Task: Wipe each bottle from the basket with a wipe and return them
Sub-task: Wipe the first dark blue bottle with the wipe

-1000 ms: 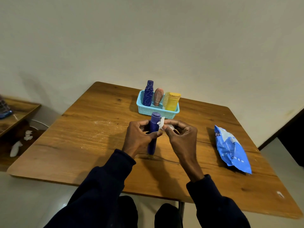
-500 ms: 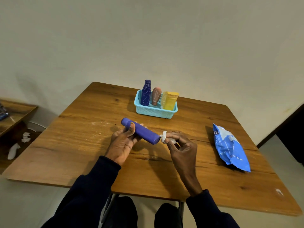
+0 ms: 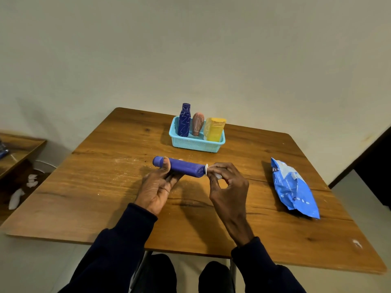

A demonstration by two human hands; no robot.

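Note:
A purple bottle (image 3: 184,167) lies sideways above the wooden table (image 3: 105,187), cap to the left. My left hand (image 3: 158,185) grips it near the cap, thumb on top. My right hand (image 3: 228,185) pinches a small white wipe (image 3: 207,169) against the bottle's base. Behind them a light blue basket (image 3: 196,144) holds a dark blue patterned bottle (image 3: 184,120), a brown bottle (image 3: 198,124) and a yellow bottle (image 3: 214,129), all upright.
A blue wipes packet (image 3: 295,187) lies on the table to the right. A low wooden shelf (image 3: 19,149) stands at the left with white scraps (image 3: 17,197) on the floor beside it. A wall rises behind the table.
The purple bottle went from upright to lying sideways, cap to the left. My right hand moved the wipe from near its top to its base end.

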